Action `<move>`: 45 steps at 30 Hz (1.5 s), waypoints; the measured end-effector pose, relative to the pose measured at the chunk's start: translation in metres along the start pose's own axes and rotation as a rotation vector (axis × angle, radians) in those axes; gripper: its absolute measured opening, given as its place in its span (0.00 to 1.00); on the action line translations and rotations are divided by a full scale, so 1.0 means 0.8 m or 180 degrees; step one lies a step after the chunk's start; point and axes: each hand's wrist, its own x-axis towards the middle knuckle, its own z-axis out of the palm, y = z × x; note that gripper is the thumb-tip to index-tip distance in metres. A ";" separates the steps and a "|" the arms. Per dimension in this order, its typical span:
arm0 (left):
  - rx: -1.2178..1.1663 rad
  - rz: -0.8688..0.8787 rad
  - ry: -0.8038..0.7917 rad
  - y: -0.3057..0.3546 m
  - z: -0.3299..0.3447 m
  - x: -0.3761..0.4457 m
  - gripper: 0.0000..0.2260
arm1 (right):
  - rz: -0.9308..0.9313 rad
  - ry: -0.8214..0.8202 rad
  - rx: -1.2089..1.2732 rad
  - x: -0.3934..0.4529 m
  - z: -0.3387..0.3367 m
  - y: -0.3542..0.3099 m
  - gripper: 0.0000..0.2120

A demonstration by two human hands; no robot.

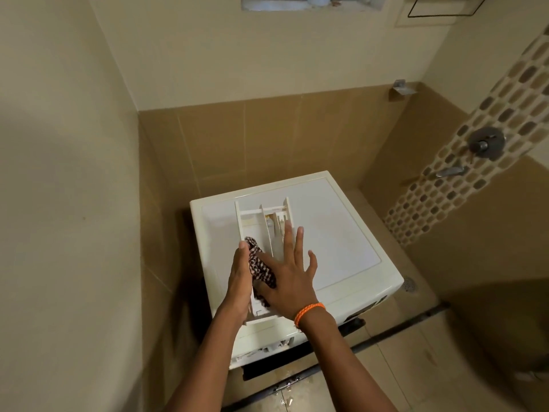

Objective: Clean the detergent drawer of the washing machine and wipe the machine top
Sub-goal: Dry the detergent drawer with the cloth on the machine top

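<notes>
Your left hand (239,281) holds the cloth (261,267) in the drawer (263,221) lying on the washer top (341,233), long axis toward 12 o'clock, right hand (292,275) fingers spread across it.

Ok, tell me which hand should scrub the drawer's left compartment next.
Probably the left hand: it holds the checked cloth over the detergent drawer. The right hand lies open, fingers spread, steadying it.
</notes>
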 end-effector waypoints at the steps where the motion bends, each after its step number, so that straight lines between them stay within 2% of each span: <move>1: 0.0005 -0.0012 0.0008 -0.003 0.001 0.001 0.47 | -0.0012 0.0200 -0.0136 0.003 0.000 -0.004 0.29; 3: 0.0021 0.0007 0.0016 -0.007 0.002 0.002 0.46 | -0.0077 0.0520 -0.0345 0.012 0.002 -0.012 0.25; 6: 0.0116 -0.0005 0.0006 -0.008 0.000 -0.001 0.41 | -0.0041 0.0709 -0.0584 0.033 0.006 -0.022 0.20; 10: 0.0122 -0.0090 -0.0072 -0.012 0.002 -0.008 0.35 | 0.0264 0.0837 -0.0371 0.057 0.015 -0.035 0.08; 13: 0.0121 -0.0014 -0.0105 -0.014 -0.005 -0.006 0.40 | 0.0057 0.0813 -0.0016 0.057 0.024 -0.033 0.09; 15: 0.0083 0.0016 -0.0047 -0.015 -0.010 -0.003 0.44 | -0.0126 0.0620 0.0040 0.048 0.022 -0.027 0.13; 19: -0.0006 0.0088 0.0074 -0.007 -0.016 0.001 0.43 | -0.0325 0.0379 -0.0219 0.015 0.018 -0.023 0.22; 21: 0.0043 0.0188 0.0125 -0.001 -0.018 -0.003 0.39 | -0.0320 0.0375 -0.0274 0.000 0.022 -0.027 0.21; 24: 0.0052 0.0265 0.0268 0.006 -0.018 -0.011 0.42 | -0.0253 0.0451 -0.0190 -0.011 0.022 -0.038 0.12; 29: 0.0066 0.0276 0.0243 0.013 -0.017 -0.014 0.41 | -0.0119 0.0631 -0.0106 -0.011 0.012 -0.047 0.16; 35: 0.0520 0.0452 -0.0040 0.023 -0.011 -0.020 0.38 | 0.0532 0.0841 -0.0046 -0.027 0.015 -0.054 0.18; 40: 0.0426 0.0446 0.0087 0.026 -0.009 -0.018 0.40 | 0.0674 0.0838 0.0519 -0.037 0.014 -0.051 0.15; 45: 0.0080 0.0197 0.0338 0.029 -0.027 0.001 0.50 | 0.0831 0.1053 0.1820 -0.027 -0.027 -0.025 0.12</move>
